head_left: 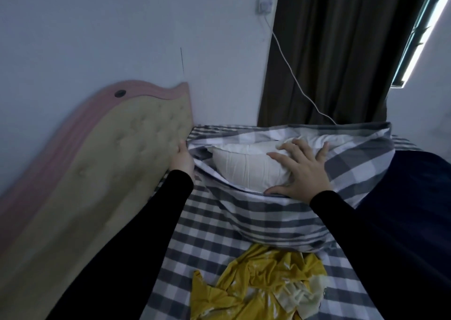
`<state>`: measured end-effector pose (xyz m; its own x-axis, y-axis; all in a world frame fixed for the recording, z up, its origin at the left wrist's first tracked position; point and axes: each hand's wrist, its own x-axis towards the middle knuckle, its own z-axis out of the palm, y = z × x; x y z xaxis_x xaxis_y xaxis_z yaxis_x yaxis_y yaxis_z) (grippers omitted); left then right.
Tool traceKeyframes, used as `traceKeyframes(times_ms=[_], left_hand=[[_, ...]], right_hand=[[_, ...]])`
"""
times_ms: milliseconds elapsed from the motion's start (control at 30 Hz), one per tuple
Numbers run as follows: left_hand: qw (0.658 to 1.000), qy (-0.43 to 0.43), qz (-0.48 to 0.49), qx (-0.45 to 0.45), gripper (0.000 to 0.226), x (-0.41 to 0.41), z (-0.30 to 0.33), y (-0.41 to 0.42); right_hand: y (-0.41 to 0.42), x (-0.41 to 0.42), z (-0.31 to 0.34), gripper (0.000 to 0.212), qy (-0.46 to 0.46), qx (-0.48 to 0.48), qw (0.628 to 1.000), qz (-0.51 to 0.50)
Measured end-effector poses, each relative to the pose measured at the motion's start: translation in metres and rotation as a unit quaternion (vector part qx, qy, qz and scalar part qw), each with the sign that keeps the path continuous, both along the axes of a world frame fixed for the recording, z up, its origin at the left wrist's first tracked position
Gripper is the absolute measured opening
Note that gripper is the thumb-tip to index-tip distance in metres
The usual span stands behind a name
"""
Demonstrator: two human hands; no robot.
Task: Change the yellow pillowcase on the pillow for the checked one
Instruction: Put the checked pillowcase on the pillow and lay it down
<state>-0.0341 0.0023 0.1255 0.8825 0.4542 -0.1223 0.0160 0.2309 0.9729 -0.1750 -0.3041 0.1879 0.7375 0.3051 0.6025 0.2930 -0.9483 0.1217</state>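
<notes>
A white pillow (244,166) lies partly inside the grey-and-white checked pillowcase (280,219) at the head of the bed, its bare end showing through the case's open mouth. My right hand (300,170) presses flat on the pillow with fingers spread. My left hand (181,159) grips the left edge of the checked pillowcase's opening, beside the headboard. The yellow pillowcase (258,285) lies crumpled on the bed near me, empty.
The bed has a checked sheet (195,244). A padded beige and pink headboard (102,168) leans at the left. A dark blue blanket (415,185) lies at the right. A dark curtain (336,51) and a white cable (292,75) hang behind the bed.
</notes>
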Motion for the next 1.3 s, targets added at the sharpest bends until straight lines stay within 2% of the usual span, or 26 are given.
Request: traceKeyframes(times_ms=[33, 67, 133, 200, 300, 367, 433, 467, 533, 600, 667, 733, 800, 867, 900, 1000, 1100, 1133, 1200, 1233, 1267, 1300], left_hand=[[1.0, -0.01, 0.009, -0.013, 0.105, 0.012, 0.004, -0.001], [1.0, -0.019, 0.006, -0.016, 0.098, 0.001, 0.019, -0.01], [0.996, -0.083, -0.009, 0.038, 0.069, -0.08, 0.088, -0.046], [0.983, -0.112, -0.056, 0.136, 0.046, -0.101, 0.09, -0.056], [0.953, -0.157, -0.142, 0.214, 0.037, -0.121, 0.085, -0.052], [0.934, -0.17, -0.164, 0.269, 0.022, -0.117, 0.077, -0.04], [0.932, -0.159, -0.185, 0.268, 0.018, -0.117, 0.07, -0.033], [0.937, -0.146, -0.18, 0.26, 0.015, -0.118, 0.07, -0.03], [0.945, -0.124, -0.145, 0.267, 0.009, -0.117, 0.076, -0.023], [0.944, -0.113, -0.106, 0.29, 0.04, -0.114, 0.086, -0.018], [0.941, -0.114, -0.074, 0.31, 0.057, -0.116, 0.105, -0.025], [0.95, -0.126, -0.012, 0.286, 0.05, -0.121, 0.129, -0.038], [0.957, -0.149, 0.054, 0.241, 0.044, -0.125, 0.159, -0.054], [0.952, -0.202, 0.06, 0.224, 0.042, -0.126, 0.184, -0.07], [0.944, -0.223, 0.039, 0.239, 0.042, -0.127, 0.192, -0.078], [0.903, -0.23, -0.024, 0.362, 0.037, -0.126, 0.188, -0.092], [0.863, -0.285, -0.013, 0.418, 0.028, -0.142, 0.161, -0.09], [0.835, -0.317, -0.018, 0.449, 0.034, -0.151, 0.149, -0.086], [0.736, -0.335, -0.071, 0.584, 0.054, -0.166, 0.129, -0.08], [0.698, -0.319, -0.098, 0.634, 0.064, -0.169, 0.121, -0.076], [0.685, -0.294, -0.117, 0.656, 0.071, -0.17, 0.116, -0.073], [0.695, -0.274, -0.125, 0.652, 0.075, -0.169, 0.114, -0.068]], right_hand=[[-0.001, 0.001, 0.003, 0.091, 0.005, 0.008, 1.0, -0.005], [-0.003, 0.002, 0.006, 0.093, 0.014, 0.014, 1.0, -0.008], [-0.008, 0.003, 0.009, 0.097, 0.037, 0.029, 0.999, -0.004], [-0.015, 0.003, 0.009, 0.098, 0.061, 0.064, 0.996, 0.021], [-0.021, 0.0, 0.013, 0.102, 0.1, 0.108, 0.986, 0.074], [-0.022, -0.002, 0.016, 0.112, 0.128, 0.087, 0.983, 0.099], [-0.021, -0.004, 0.016, 0.114, 0.145, 0.055, 0.981, 0.113], [-0.022, -0.004, 0.015, 0.108, 0.149, 0.051, 0.98, 0.12], [-0.025, -0.004, 0.015, 0.082, 0.15, 0.054, 0.978, 0.136], [-0.026, -0.004, 0.018, 0.047, 0.147, 0.043, 0.978, 0.144], [-0.029, -0.004, 0.025, 0.028, 0.147, 0.034, 0.98, 0.131], [-0.033, -0.005, 0.032, 0.022, 0.11, 0.027, 0.987, 0.112], [-0.036, -0.006, 0.042, 0.023, 0.009, 0.033, 0.993, 0.109], [-0.034, -0.004, 0.057, 0.022, -0.07, 0.097, 0.985, 0.12], [-0.03, -0.004, 0.065, 0.018, -0.075, 0.124, 0.98, 0.133], [-0.008, -0.004, 0.072, 0.007, -0.009, 0.188, 0.971, 0.148], [0.006, -0.002, 0.058, 0.011, 0.032, 0.28, 0.955, 0.091], [0.008, 0.0, 0.056, 0.013, 0.028, 0.302, 0.949, 0.082], [0.006, -0.001, 0.059, 0.014, 0.029, 0.334, 0.939, 0.077], [0.003, -0.002, 0.062, 0.016, 0.043, 0.35, 0.932, 0.083], [-0.001, -0.004, 0.065, 0.017, 0.062, 0.362, 0.925, 0.098], [-0.004, -0.008, 0.068, 0.018, 0.079, 0.364, 0.921, 0.112]])
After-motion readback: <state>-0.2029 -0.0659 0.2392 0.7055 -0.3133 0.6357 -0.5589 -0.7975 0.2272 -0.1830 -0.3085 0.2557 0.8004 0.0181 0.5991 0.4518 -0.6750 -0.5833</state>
